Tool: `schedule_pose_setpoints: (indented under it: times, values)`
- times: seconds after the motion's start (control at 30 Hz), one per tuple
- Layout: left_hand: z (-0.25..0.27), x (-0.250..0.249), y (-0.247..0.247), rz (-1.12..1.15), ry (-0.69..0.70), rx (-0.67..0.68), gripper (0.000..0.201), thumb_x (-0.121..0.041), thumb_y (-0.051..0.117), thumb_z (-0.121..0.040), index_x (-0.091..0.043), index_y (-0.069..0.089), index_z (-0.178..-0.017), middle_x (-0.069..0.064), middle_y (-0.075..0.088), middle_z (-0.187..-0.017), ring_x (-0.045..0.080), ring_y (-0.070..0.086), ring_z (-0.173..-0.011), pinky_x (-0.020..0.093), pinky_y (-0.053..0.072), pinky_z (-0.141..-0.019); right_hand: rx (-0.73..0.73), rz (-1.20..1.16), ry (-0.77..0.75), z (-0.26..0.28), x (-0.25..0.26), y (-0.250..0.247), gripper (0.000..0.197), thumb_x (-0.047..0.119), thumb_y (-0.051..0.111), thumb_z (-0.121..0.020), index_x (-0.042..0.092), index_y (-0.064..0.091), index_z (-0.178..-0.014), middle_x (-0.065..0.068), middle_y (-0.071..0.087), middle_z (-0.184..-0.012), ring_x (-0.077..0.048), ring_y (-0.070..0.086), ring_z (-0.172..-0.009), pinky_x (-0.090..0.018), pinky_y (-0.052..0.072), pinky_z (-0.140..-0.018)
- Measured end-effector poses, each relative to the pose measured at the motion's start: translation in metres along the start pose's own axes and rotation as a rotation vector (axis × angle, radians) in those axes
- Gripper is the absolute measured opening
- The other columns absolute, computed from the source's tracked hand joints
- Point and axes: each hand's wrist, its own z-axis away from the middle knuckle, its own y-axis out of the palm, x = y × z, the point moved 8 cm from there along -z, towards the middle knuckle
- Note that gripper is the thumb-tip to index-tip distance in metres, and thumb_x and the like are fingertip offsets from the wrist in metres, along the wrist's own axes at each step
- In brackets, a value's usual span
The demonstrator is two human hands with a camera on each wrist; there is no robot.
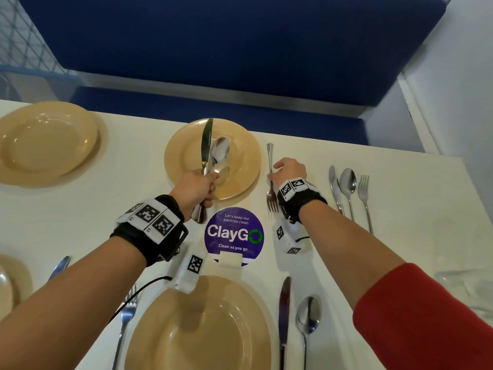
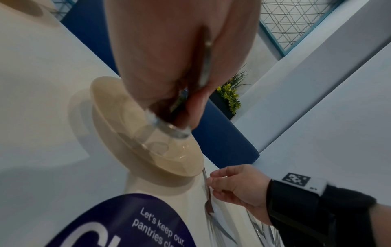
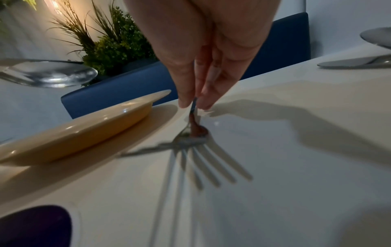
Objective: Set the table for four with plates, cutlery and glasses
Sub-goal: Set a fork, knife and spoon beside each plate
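Observation:
My left hand grips a knife and a spoon together by their handles, held up over the far beige plate. In the left wrist view the handle ends stick out below the fist above that plate. My right hand pinches the handle of a fork lying on the table just right of that plate, tines toward me. In the right wrist view the fingertips hold the fork beside the plate rim.
A knife, spoon and fork set lies at the far right. The near plate has a fork on its left, a knife and spoon on its right. Another plate sits far left. A purple sticker marks the middle. A glass stands right.

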Motion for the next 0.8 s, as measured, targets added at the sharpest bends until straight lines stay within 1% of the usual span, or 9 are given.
schedule_pose_setpoints:
  times: [0.13,0.23,0.33,0.5,0.57,0.63,0.67,0.73,0.8]
  values:
    - [0.001,-0.004,0.001,0.008,0.007,0.004,0.013,-0.017,0.042,-0.101,-0.012,0.051,-0.092,-0.002,0.036,-0.059,0.005,0.032,-0.040,0.016,0.028,-0.039,0.033,0.079,-0.047,-0.002,0.006,0.004,0.025,0.013,0.066,-0.085,0.011,0.066,-0.110,-0.008,0.067,-0.110,-0.025,0.063,-0.101,-0.030,0.052,-0.089]
    - [0.000,-0.004,0.000,0.017,0.007,0.003,0.014,-0.017,0.043,-0.100,-0.012,0.050,-0.090,-0.002,0.036,-0.058,0.003,0.032,-0.036,0.015,0.028,-0.037,0.057,0.071,-0.049,-0.005,0.010,0.004,0.024,0.012,0.066,-0.085,0.011,0.067,-0.108,-0.007,0.067,-0.109,-0.025,0.064,-0.100,-0.031,0.052,-0.089]
    - [-0.002,-0.002,-0.003,0.024,0.004,-0.002,0.013,-0.016,0.043,-0.100,-0.012,0.051,-0.092,-0.002,0.036,-0.058,0.003,0.033,-0.036,0.015,0.029,-0.036,0.051,0.062,-0.051,-0.009,0.014,0.002,0.022,0.011,0.066,-0.085,0.010,0.067,-0.107,-0.008,0.068,-0.109,-0.025,0.064,-0.100,-0.030,0.052,-0.090]
    - [-0.005,-0.001,-0.006,0.035,0.006,-0.006,0.013,-0.016,0.042,-0.101,-0.011,0.051,-0.091,-0.002,0.035,-0.058,0.003,0.032,-0.036,0.015,0.028,-0.036,0.053,0.060,-0.061,-0.012,0.016,-0.001,0.022,0.013,0.067,-0.084,0.010,0.067,-0.106,-0.008,0.067,-0.110,-0.024,0.063,-0.101,-0.028,0.051,-0.088]
    - [-0.005,-0.002,-0.006,0.043,0.004,-0.003,0.013,-0.016,0.041,-0.101,-0.011,0.051,-0.092,-0.001,0.036,-0.059,0.003,0.033,-0.035,0.015,0.028,-0.037,0.054,0.066,-0.062,-0.010,0.016,-0.002,0.023,0.016,0.067,-0.085,0.010,0.066,-0.107,-0.008,0.066,-0.110,-0.023,0.063,-0.100,-0.027,0.050,-0.085]
    - [-0.005,-0.003,-0.006,0.058,0.000,-0.002,0.013,-0.016,0.041,-0.101,-0.010,0.051,-0.096,-0.001,0.038,-0.060,0.004,0.035,-0.036,0.015,0.031,-0.037,0.009,0.053,-0.068,-0.007,0.017,-0.006,0.024,0.023,0.066,-0.086,0.011,0.064,-0.107,-0.007,0.066,-0.108,-0.021,0.062,-0.097,-0.026,0.047,-0.079]
    - [-0.004,-0.004,-0.005,0.064,-0.002,-0.001,0.014,-0.017,0.040,-0.101,-0.010,0.052,-0.098,-0.001,0.039,-0.061,0.005,0.036,-0.040,0.016,0.032,-0.038,-0.031,0.038,-0.083,-0.005,0.019,-0.011,0.024,0.026,0.065,-0.087,0.011,0.064,-0.106,-0.007,0.066,-0.107,-0.019,0.061,-0.092,-0.025,0.045,-0.076]
    - [0.000,-0.006,-0.003,0.087,-0.004,0.005,0.016,-0.018,0.040,-0.102,-0.010,0.054,-0.098,0.000,0.044,-0.063,0.008,0.038,-0.048,0.016,0.036,-0.041,-0.118,-0.002,-0.159,0.004,0.032,-0.021,0.024,0.031,0.063,-0.088,0.011,0.066,-0.101,-0.006,0.067,-0.103,-0.015,0.056,-0.084,-0.024,0.043,-0.073]
    - [0.004,-0.007,0.000,0.129,0.002,0.015,0.018,-0.018,0.041,-0.102,-0.010,0.056,-0.099,0.001,0.051,-0.067,0.009,0.040,-0.053,0.016,0.040,-0.043,-0.127,-0.036,-0.271,0.020,0.052,-0.026,0.028,0.035,0.060,-0.089,0.010,0.070,-0.095,-0.006,0.069,-0.095,-0.014,0.057,-0.081,-0.022,0.040,-0.072]
